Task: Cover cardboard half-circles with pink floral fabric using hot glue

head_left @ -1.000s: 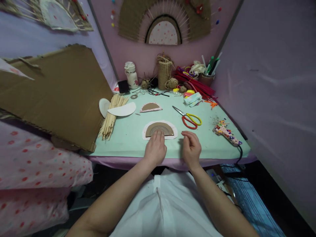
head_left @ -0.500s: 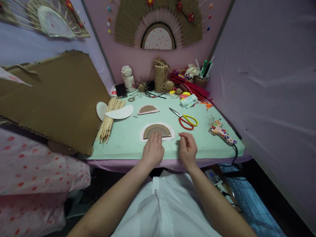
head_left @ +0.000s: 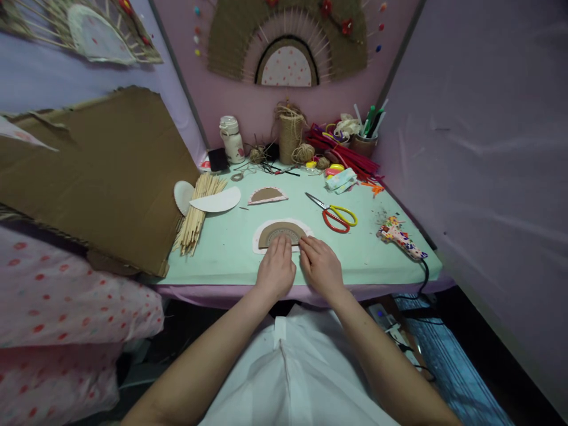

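Note:
A half-round piece of cardboard [head_left: 268, 236] lies on a slightly larger white fabric piece [head_left: 257, 243] near the table's front edge. On the cardboard rests a clear protractor [head_left: 284, 232]. My left hand [head_left: 277, 266] lies with its fingers stretched out, the tips pressing on the protractor's lower middle. With fingers extended, my right hand [head_left: 320, 263] touches the right end of the cardboard and fabric. Behind them sits a smaller cardboard half-round edged with fabric [head_left: 268, 195]. Scissors [head_left: 331, 212] with red and yellow handles lie to the right.
Bamboo sticks [head_left: 199, 216] and white paper cutouts [head_left: 217, 200] lie at the left beside a large cardboard sheet [head_left: 97, 177]. A colourful glue gun [head_left: 402, 238] with a cord is at the right. Twine [head_left: 291, 139], a bottle [head_left: 231, 141] and a pen pot [head_left: 364, 145] stand at the back.
My right hand has moved left and forward from beside the fabric onto its right end, its curled fingers now straightened. The left hand stays in place.

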